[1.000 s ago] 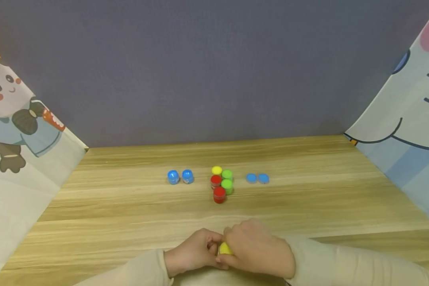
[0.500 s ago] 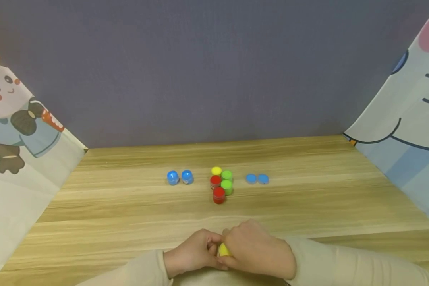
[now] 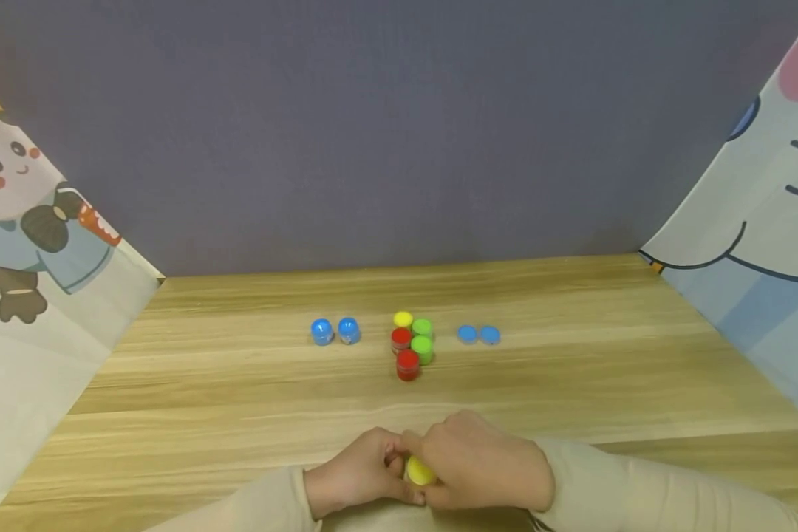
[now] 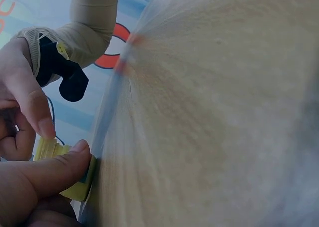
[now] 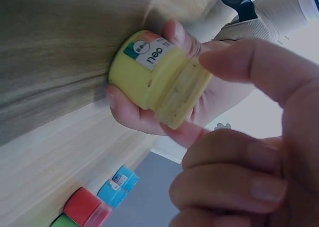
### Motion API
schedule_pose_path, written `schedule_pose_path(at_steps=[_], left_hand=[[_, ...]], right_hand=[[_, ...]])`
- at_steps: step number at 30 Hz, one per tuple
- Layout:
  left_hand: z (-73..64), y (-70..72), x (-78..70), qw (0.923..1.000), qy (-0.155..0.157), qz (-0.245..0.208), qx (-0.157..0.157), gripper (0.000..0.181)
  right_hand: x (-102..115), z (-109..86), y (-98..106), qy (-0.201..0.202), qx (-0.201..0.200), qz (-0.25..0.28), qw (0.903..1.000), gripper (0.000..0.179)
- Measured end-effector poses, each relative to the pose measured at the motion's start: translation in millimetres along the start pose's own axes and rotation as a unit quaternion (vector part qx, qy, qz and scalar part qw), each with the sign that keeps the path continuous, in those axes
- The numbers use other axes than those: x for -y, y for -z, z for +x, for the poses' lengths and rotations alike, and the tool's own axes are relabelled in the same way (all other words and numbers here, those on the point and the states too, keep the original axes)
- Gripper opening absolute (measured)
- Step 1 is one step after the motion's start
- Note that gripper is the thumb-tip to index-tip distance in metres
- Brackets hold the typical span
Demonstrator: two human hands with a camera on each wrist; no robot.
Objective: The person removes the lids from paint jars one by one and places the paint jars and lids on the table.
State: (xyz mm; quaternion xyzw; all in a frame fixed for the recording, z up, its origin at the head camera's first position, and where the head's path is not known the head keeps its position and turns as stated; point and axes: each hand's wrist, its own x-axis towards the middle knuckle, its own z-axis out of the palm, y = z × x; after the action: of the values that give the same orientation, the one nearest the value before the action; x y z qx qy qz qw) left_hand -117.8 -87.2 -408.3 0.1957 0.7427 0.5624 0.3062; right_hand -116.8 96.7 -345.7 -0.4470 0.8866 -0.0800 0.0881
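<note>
While the left hand [image 3: 359,474] grasps the body of a yellow jar [image 5: 134,75] with thumb and fingers on opposite sides, the right hand [image 3: 484,465] pinches its yellow lid [image 3: 420,471] between thumb and forefinger. We record the lid seated on the jar, and the jar at the near edge of the wooden table [image 3: 239,403], between the two hands. From the right wrist view we read "deli" on the jar's label [image 5: 154,52] and see the right hand's other fingers curled, clear of the lid. We cannot tell whether the jar's base touches the table. Farther back, near mid-table, we count five jars in a close cluster: another yellow jar [image 3: 403,319] at the rear, two green jars [image 3: 422,350] along its right side and two red jars [image 3: 408,366], one of them foremost. Left of this cluster and apart from it, we note two blue jars [image 3: 349,330] side by side; to its right, two flat blue discs [image 3: 490,335] lie next to each other. Behind the table we see a dark grey wall [image 3: 399,148], with cartoon-printed panels [image 3: 771,222] on either side.
</note>
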Motion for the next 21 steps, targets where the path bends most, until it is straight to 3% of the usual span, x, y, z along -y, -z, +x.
schedule_pose_path(at_steps=[13,17,21], left_hand=[[-0.6,0.0,1.4,1.0,-0.006,0.003,-0.003,0.027],[-0.2,1.0,2.1,0.9997,-0.011,0.021,-0.009,0.025],[1.3,0.1,1.8,0.9996,-0.015,0.021,-0.013,0.029]], right_hand=[[-2.5,-2.9,1.5,0.034,0.014,0.007,0.9993,0.035],[0.8,-1.5,-0.6,-0.001,-0.005,0.014,0.9999,0.032],[3.9,1.9,-1.9,-0.051,-0.023,-0.03,0.998,0.042]])
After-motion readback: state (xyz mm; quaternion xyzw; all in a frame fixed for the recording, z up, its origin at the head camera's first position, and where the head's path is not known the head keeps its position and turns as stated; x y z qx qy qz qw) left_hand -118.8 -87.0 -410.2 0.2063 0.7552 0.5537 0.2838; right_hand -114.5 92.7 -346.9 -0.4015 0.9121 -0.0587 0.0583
